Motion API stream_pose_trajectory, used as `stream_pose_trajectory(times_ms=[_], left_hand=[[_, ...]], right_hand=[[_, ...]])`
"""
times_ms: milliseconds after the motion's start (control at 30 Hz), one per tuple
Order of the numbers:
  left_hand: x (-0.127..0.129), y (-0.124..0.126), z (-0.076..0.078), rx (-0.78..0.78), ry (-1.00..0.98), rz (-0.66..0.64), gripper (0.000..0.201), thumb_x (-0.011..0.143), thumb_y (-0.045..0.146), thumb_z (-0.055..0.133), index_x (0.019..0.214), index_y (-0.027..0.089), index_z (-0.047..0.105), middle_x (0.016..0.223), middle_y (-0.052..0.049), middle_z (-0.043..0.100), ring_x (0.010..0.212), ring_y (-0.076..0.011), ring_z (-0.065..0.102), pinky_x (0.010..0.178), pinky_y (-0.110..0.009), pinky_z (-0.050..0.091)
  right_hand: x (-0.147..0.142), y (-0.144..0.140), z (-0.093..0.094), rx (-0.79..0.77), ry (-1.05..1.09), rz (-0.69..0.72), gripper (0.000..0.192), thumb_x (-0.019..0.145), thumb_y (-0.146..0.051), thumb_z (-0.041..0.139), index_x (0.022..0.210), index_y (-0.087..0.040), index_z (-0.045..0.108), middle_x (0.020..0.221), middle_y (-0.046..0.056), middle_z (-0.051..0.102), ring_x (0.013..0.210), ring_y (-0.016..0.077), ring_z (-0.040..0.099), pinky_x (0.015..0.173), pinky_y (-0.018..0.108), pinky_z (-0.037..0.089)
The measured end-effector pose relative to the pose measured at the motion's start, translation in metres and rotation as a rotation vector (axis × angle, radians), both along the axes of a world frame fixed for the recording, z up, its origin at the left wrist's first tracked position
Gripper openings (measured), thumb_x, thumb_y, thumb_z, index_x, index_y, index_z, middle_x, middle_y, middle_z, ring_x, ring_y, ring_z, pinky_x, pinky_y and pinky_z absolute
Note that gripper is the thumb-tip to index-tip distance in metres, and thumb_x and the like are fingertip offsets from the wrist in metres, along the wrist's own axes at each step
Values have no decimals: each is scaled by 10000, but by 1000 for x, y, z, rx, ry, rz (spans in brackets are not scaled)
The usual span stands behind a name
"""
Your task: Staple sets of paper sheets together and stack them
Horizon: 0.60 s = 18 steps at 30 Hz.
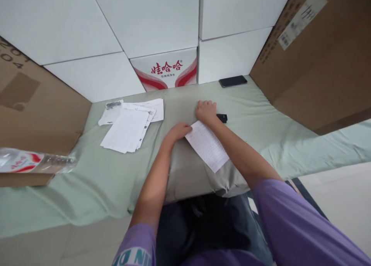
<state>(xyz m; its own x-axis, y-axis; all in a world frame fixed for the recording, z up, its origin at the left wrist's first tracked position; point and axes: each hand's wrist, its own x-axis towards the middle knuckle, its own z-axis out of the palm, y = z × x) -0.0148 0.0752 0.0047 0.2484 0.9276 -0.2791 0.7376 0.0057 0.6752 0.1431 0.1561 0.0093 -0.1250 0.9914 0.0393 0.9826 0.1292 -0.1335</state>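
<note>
**Both hands on one sheet**

The sheet [207,145] lies slanted on a grey-green pad [179,169]. The left hand [177,131] rests flat on its left edge, fingers loose, gripping nothing. The right hand [206,111] presses its far corner, palm down, ungripped, just beside a small black object [222,117]. A paper stack [129,127] lies well left; a phone [232,81] farther back.

A right forearm covers one long edge of the sheet [207,146], whose print is too small to read. The right hand [206,111] hides part of a small black object [222,118], too small to identify. The left hand [177,131] has its fingertips curled under, out of sight. A plastic bottle [34,162] is cut off at the left edge. Lettering on the paper stack [127,131] is illegible.
</note>
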Motion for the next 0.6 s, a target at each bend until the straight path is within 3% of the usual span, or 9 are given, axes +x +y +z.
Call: stream_pose_trajectory(times_ms=[200, 433, 533, 600], left_hand=[[-2, -5, -6, 71, -68, 32, 248, 791, 341, 493, 620, 181, 575, 623, -25, 556, 631, -169, 496, 580, -300, 320], [-6, -6, -5, 100, -133, 57, 291, 815, 361, 508, 580, 190, 503, 589, -3, 471, 594, -144, 427, 568, -294, 285], [-12, -8, -1, 19, -229, 72, 283, 833, 381, 511, 631, 184, 540, 596, 3, 477, 570, -136, 439, 560, -281, 317], [-17, -10, -1, -13, -258, 83, 271, 844, 388, 516, 691, 176, 587, 612, -1, 501, 567, -139, 463, 544, -273, 341]], right_hand=[[6, 0, 3, -14, 152, -5, 407, 1006, -375, 356, 1226, -114, 577, 1142, 203, 690, 1051, 323, 615, 949, 473, 364], [40, -7, 20, 195, 459, 132, 335, 978, -390, 395, 952, -195, 666, 876, 91, 698, 873, 237, 568, 843, 379, 340], [68, -18, 23, 70, 425, 249, 292, 888, -469, 563, 860, -207, 690, 845, 63, 686, 907, 242, 544, 859, 385, 293], [81, -23, 21, -10, 415, 293, 306, 881, -478, 580, 807, -202, 689, 848, 62, 685, 909, 242, 540, 852, 384, 272]])
